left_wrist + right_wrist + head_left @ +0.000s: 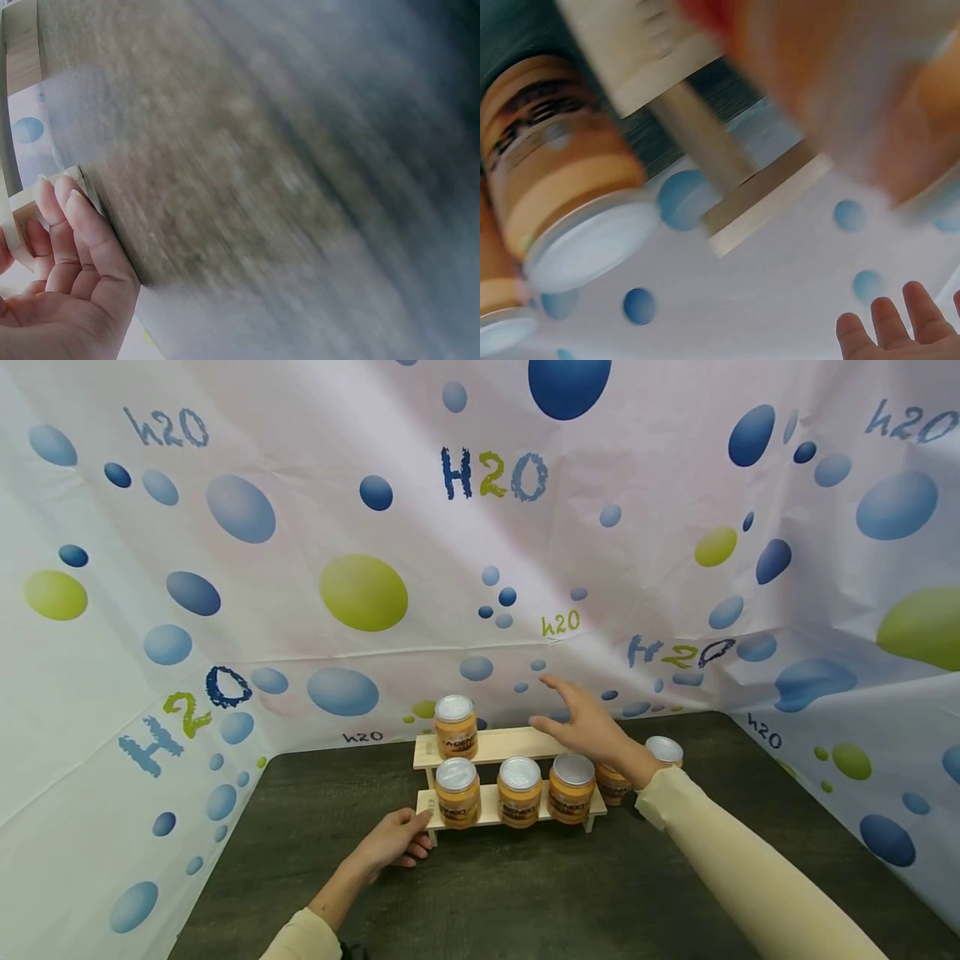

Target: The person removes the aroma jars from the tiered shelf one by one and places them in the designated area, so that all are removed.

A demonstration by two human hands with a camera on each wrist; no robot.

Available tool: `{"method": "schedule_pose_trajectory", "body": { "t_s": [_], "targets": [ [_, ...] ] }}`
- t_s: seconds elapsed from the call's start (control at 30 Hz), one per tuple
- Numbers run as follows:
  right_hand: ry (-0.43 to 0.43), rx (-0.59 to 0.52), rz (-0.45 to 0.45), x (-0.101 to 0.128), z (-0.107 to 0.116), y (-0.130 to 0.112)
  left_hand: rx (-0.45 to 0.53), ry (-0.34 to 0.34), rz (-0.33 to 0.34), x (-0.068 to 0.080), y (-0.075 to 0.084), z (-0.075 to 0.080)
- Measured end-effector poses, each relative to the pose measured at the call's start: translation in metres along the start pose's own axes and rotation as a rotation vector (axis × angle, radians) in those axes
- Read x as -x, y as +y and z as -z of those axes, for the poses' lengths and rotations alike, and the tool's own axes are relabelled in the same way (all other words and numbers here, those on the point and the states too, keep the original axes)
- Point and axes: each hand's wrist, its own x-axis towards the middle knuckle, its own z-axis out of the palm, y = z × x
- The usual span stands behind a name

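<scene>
Three sides of the work area, as seen from where I stand, are enclosed by a pale sheet (285,427) printed with blue and green bubbles and H2O lettering. Below it lies a dark worktop (525,893). On the worktop, toward the sheet, stands a two-step wooden rack (525,743), its rear step higher than the front one.

Two arms in pale yellow sleeves (757,868) reach in. The right hand (588,722) is raised at the right end of the rear step, spread wide, thumb and fingers well apart. The left hand (393,842) grips the left end of the front step, thumb on top of the board, fingers curled at its end; the left wrist view confirms fingers against the wood.

Six orange jars are counted, each with dark lettering where the label shows. One jar (457,737) stands upright at the left of the rear step. Front step, left to right: a left jar (459,803), a middle jar (519,802) and a right jar (570,797), all upright. Two further jars (613,785) stand on the worktop right of the rack, partly hidden by the right arm.

Smallest item noted: silvery lids (454,707) on the jars.
</scene>
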Motion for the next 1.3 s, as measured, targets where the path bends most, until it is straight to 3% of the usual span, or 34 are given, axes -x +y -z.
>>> {"method": "schedule_pose_trajectory", "body": {
  "t_s": [0.47, 0.8, 1.3],
  "targets": [
    [-0.118, -0.054, 0.075, -0.021, -0.034, -0.042, 0.004, -0.002, -0.002, 0.001, 0.001, 0.0],
    [-0.09, -0.098, 0.088, -0.037, -0.056, -0.065, 0.002, 0.003, -0.001, -0.001, 0.002, 0.001],
    [-0.153, -0.238, 0.127, -0.041, -0.073, -0.073, 0.001, -0.02, -0.019, -0.001, 0.001, 0.003]
  ]
}}
